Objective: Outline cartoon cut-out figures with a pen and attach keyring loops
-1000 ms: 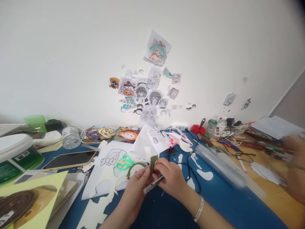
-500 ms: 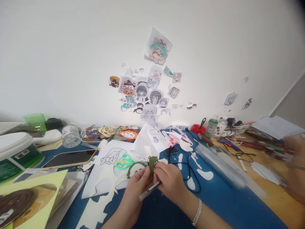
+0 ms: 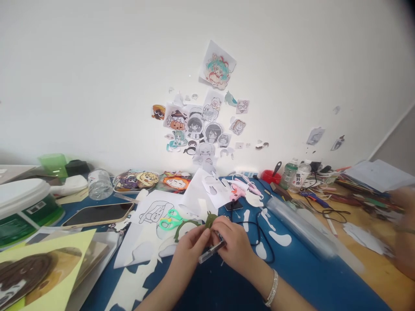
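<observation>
My left hand (image 3: 189, 248) pinches a small dark-green cut-out piece (image 3: 211, 217) at its lower edge. Close against it, my right hand (image 3: 236, 244) has its fingers curled around a slim pen-like tool (image 3: 209, 254) with a clear barrel, whose end points down and left. The tool's tip and part of the green piece are hidden by my fingers. Just behind my left hand lies a green-and-white cut-out (image 3: 186, 229). Beside that are mint-green scissors (image 3: 171, 220) on a sheet with a line drawing (image 3: 155, 212).
A phone (image 3: 97, 214), a white-lidded tub (image 3: 26, 207) and yellow paper (image 3: 71, 259) lie left. To the right are a black cable (image 3: 272, 246), white scraps (image 3: 280, 238), a clear plastic roll (image 3: 301, 226) and bottles (image 3: 298, 175). Another person's blurred arm (image 3: 405, 224) shows at the right edge.
The view has shifted slightly. My fingers have closed further over the green piece, so less of it shows, and the clear-barrelled tool has turned a little in my right hand.
</observation>
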